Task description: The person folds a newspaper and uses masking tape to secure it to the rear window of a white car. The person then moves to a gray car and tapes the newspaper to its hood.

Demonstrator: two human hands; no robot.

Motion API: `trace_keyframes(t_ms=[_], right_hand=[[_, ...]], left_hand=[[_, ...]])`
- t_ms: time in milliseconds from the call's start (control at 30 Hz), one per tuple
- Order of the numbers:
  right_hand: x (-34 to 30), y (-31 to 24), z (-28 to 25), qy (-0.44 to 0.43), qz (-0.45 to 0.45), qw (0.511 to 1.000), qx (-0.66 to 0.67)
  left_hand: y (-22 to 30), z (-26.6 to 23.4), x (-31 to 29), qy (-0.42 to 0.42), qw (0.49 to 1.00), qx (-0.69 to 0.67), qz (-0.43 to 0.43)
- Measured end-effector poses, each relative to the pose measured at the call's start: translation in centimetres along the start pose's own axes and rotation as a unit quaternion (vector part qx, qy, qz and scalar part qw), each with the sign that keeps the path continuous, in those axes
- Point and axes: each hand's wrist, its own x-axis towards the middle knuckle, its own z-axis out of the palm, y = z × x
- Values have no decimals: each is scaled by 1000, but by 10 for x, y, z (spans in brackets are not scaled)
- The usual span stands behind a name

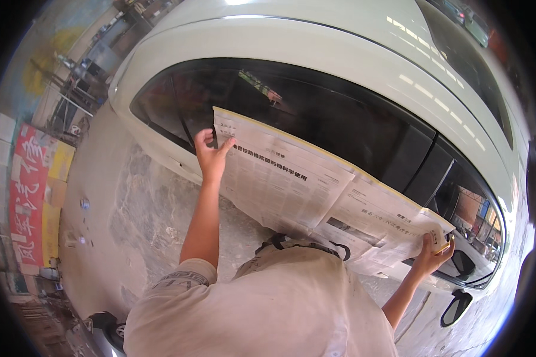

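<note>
A sheet of newspaper (280,184) with a yellow tape strip (333,156) along its upper edge spans the side of a pale car (315,44), just below the dark side windows (315,101). At the sheet's upper left corner is my left hand (211,159), its thumb against the paper and its curled fingers apart from the thumb, beside the edge. My right hand (430,259) grips the far right end of the newspaper, thumb in front. A small yellowish edge shows by those fingers; whether it is a tape roll I cannot tell.
A door mirror (457,308) juts out at the lower right. On the left, a red banner (30,196) lies near yellow panels, with a cluttered metal rack (95,59) beyond. Part of another vehicle's wheel (118,334) shows at the lower left. The floor (95,154) is stained concrete.
</note>
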Motion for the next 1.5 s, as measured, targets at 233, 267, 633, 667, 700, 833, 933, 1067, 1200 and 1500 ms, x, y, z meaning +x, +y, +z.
trace_keyframes(t_ms=[233,267,633,667,700,833,933,1067,1200,1500], right_hand=[[12,40,-5,-10,-72,995,70],[8,33,-1,-18,-63,992,111],[1,-37,5,-3,148,978,149],[1,-40,3,-3,159,974,160],[0,-38,1,12,159,975,156],[-2,-29,-2,35,153,977,144],[-5,-26,-5,38,134,977,161],[-2,-33,-6,46,127,977,165],[7,-28,4,51,123,982,134],[7,7,0,101,77,989,80]], left_hand=[[65,-11,39,-93,936,207,268],[69,-10,41,-107,929,213,284],[12,-17,52,-151,980,114,60],[3,-16,53,-143,984,93,47],[4,-14,52,-143,984,96,48],[-1,-14,47,-128,986,82,61],[2,-17,43,-110,990,78,26],[-1,-8,43,-111,992,51,27],[5,0,38,-109,993,42,11],[15,12,37,-60,994,-64,-72]])
